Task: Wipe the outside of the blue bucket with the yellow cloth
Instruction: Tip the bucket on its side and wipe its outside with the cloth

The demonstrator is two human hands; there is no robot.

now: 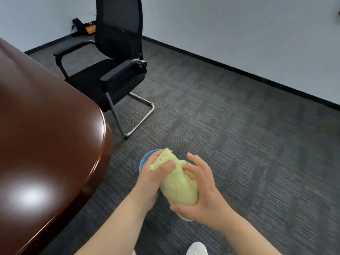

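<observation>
From the head camera, looking down, both hands are wrapped around the yellow cloth (179, 190), which is bunched into a soft lump held above the carpet. The left hand (152, 178) closes on the upper left part of the cloth, its thumb pressed across a fold near the top and its fingers curled behind. The right hand (204, 192) cups the cloth from the right and below, fingers spread and bent over the fabric, thumb tucked under the lower end. Only a sliver of the blue bucket (144, 160) shows, a curved rim peeking out at the upper left behind the left hand and the cloth; the rest of it is hidden, so how the cloth meets its wall cannot be told. To the left, the glossy brown desk (46, 126) fills the side of the view with its rounded corner near the hands. A black chair (110, 70) with a chrome frame stands beyond on the dark striped carpet (239, 135). A white shoe (196, 248) tip shows at the bottom edge.
</observation>
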